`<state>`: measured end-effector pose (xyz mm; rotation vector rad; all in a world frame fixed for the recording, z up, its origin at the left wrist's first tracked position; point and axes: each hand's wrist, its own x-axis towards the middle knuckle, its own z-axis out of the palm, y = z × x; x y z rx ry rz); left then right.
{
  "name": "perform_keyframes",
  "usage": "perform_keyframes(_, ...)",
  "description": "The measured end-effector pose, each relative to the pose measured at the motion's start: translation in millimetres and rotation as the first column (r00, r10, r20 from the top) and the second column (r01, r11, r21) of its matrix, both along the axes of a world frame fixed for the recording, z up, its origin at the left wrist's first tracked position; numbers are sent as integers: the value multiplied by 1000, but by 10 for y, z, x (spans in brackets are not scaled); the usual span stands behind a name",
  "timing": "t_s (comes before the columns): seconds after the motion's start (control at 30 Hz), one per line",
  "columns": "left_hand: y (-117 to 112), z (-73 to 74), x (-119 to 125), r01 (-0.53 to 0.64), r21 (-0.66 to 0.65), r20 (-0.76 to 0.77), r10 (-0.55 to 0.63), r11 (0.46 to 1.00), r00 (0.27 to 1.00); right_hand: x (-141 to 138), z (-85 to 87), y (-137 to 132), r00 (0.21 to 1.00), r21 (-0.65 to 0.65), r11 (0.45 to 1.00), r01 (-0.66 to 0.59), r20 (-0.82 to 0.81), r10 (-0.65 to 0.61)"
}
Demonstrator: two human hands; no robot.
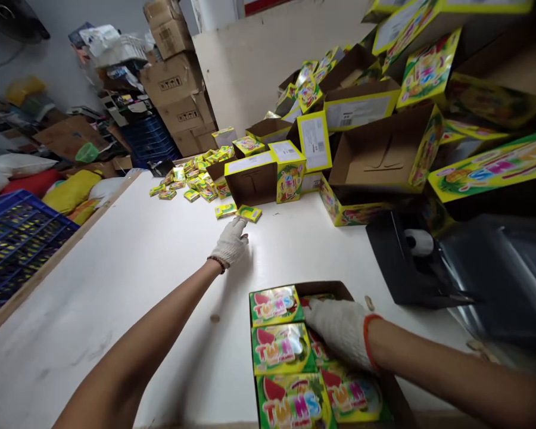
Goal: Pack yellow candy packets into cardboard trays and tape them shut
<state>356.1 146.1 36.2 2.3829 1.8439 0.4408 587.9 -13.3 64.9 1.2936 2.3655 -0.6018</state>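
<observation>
My left hand [231, 241], in a white knitted glove, stretches forward over the white table with its fingers extended. Its fingertips are at the near edge of a small yellow-green box [250, 213]; whether they touch is unclear. A similar small box [226, 210] lies just left of it. Close to me stands an uncovered display carton [346, 290] with several small fruit-print "TWINS" boxes [282, 347] packed in rows. My right hand [337, 328], gloved with an orange cuff, reaches down into the carton's right column. Its fingers are mostly hidden among the boxes.
Loose small boxes [201, 179] are heaped at the far end of the table. Empty display cartons [379, 155] pile up along the right. A black tray [397, 262] holding a white roll [420, 243] sits at right. Blue crates [18, 250] stand left of the table.
</observation>
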Motion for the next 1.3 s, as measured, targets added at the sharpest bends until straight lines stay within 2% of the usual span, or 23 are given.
perform_keyframes(0.1, 583, -95, 208, -42, -42, -38, 40, 998, 998, -15, -54, -6, 997, -11, 999, 42, 61, -42)
perform_keyframes(0.17, 809, -154, 316, -90, -90, -76, 83, 992, 994, -21, -42, -15, 994, -7, 997, 76, 82, -75)
perform_keyframes(0.27, 918, -212, 362, -105, -133, -148, 85, 986, 985, -18, 11, -3, 991, -20, 995, 102, 92, -100)
perform_keyframes(0.37, 830, -196, 268, -33, -155, -214, -1, 987, 977, -2, 30, 49, 992, -87, 992, 88, 98, -79)
perform_keyframes(0.47, 651, -116, 98, 41, -204, -253, -93, 978, 963, 14, 3, 78, 995, -129, 988, 82, 75, -73)
perform_keyframes(0.57, 441, -24, -78, 91, -252, -256, -157, 963, 954, 47, 12, 51, 996, -85, 992, 93, 16, -92)
perform_keyframes(0.63, 287, 34, -174, 88, -256, -248, -154, 963, 956, 102, 79, 34, 989, -70, 992, 108, -91, -114)
perform_keyframes(0.73, 7, 157, -249, 55, -238, -195, -103, 970, 975, 223, 283, 56, 938, -47, 982, 181, -292, -187)
perform_keyframes(0.8, -235, 305, -221, 47, -230, -121, -76, 972, 990, 278, 475, 87, 896, 126, 968, 218, -419, -147)
perform_keyframes(0.87, -518, 522, -113, 108, -209, 76, -94, 972, 993, 265, 698, 100, 877, 390, 894, 220, -481, -6)
perform_keyframes(0.9, -668, 647, -35, 172, -186, 234, -127, 967, 964, 232, 814, 95, 879, 502, 840, 207, -472, 65)
perform_keyframes(0.97, -965, 891, 143, 367, -153, 520, -240, 918, 819, 140, 1039, 67, 913, 631, 765, 129, -376, 156)
perform_keyframes(1.03, -1237, 1050, 299, 505, -152, 663, -291, 850, 690, 75, 1222, 28, 955, 649, 761, 16, -235, 180)
perform_keyframes(1.07, -1358, 1074, 354, 535, -158, 694, -292, 830, 658, 71, 1285, 10, 973, 625, 780, -18, -169, 158)
perform_keyframes(1.1, -1466, 1055, 392, 532, -156, 698, -288, 832, 655, 87, 1326, -4, 987, 587, 809, -28, -111, 115)
perform_keyframes(1.17, -1644, 902, 420, 466, -117, 607, -308, 877, 733, 158, 1333, -12, 1000, 492, 870, 7, -17, 1)
perform_keyframes(1.23, -1779, 650, 411, 383, -47, 383, -337, 923, 860, 219, 1252, 11, 993, 376, 925, 58, 73, -92)
perform_keyframes(1.3, -1880, 380, 387, 319, -7, 154, -314, 948, 937, 206, 1113, 60, 983, 283, 956, 74, 143, -118)
